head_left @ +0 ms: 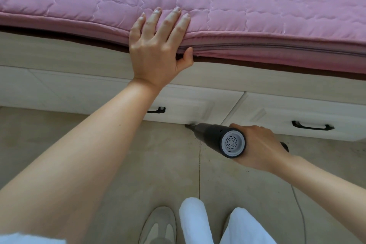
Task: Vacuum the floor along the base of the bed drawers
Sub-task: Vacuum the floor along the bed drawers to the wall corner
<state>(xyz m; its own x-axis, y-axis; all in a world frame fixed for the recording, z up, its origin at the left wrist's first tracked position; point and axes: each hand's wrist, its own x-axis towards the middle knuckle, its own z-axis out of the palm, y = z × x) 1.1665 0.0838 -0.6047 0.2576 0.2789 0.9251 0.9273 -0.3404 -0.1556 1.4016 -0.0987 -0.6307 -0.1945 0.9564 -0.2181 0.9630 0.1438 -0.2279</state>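
Here the right hand point(259, 148) grips the vacuum point(217, 138), nozzle at the drawer point(188, 103) base; the left hand point(156, 45) rests open on the mattress point(257, 16).

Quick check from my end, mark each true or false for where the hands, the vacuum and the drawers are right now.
1. The right hand grips the handheld vacuum. True.
2. The vacuum's nozzle points at the middle of the mattress. False: it is at the base of the drawers, by the floor.
3. The left hand rests on the mattress edge. True.
4. Both drawers stand pulled open. False: both look closed.
5. The left hand holds a drawer handle. False: it touches no handle.
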